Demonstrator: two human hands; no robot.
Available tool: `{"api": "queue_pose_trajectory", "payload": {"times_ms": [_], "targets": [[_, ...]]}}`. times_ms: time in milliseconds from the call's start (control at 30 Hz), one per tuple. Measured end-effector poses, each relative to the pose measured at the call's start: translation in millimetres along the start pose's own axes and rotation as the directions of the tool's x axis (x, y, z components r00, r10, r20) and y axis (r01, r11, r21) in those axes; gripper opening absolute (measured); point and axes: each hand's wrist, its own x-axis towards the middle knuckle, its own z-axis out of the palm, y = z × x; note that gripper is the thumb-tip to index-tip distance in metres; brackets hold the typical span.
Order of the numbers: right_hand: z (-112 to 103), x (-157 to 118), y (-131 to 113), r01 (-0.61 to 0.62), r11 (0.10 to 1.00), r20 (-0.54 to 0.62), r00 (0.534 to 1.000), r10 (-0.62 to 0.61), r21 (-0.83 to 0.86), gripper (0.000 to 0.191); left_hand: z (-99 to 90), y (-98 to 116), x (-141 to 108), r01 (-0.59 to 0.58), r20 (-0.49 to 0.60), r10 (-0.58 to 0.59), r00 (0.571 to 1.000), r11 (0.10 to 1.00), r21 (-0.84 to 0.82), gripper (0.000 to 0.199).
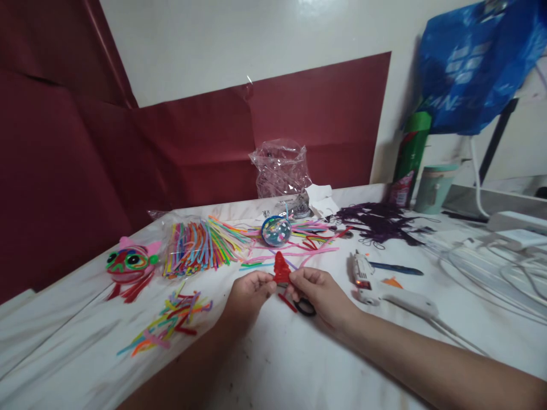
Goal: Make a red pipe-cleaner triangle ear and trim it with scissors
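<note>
A small red fuzzy triangular piece point(281, 269) is pinched between my two hands above the table. My left hand point(252, 291) grips its left lower corner with thumb and fingertips. On the opposite corner, my right hand point(315, 289) is closed with thumb and finger. Beneath my right hand lie scissors with black handles point(305, 307), partly hidden, and a short red stick point(288, 303). Behind the red piece sits a round clear ball point(276, 231) with a blue rim and coloured spots.
Pipe cleaners point(200, 247) in plastic and cut pieces point(171, 322) lie left, near a decorated face point(130, 263). To the right are a glue gun point(371, 285) with its cord, a blue tool point(397, 267), dark yarn point(380, 222) and a green cup point(435, 188).
</note>
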Motion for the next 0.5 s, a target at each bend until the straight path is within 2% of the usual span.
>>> {"api": "queue_pose_trajectory", "payload": {"times_ms": [233, 433, 500], "targets": [[3.9, -3.2, 2.1, 0.046, 0.997, 0.057, 0.997, -0.043, -0.056, 0.034, 1.0, 2.9, -1.1, -0.027, -0.007, 0.028, 1.000, 0.998, 0.058, 0.015], [2.2, -3.0, 0.0, 0.048, 0.996, 0.049, 0.998, -0.045, -0.078, 0.033, 0.5, 2.5, -1.1, -0.049, -0.019, 0.050, 0.999, 0.995, 0.085, 0.015], [1.3, -2.0, -1.0, 0.045, 0.997, 0.044, 0.998, -0.043, -0.055, 0.032, 1.6, 4.1, -2.3, -0.028, 0.014, 0.027, 1.000, 0.996, 0.088, 0.013]]}}
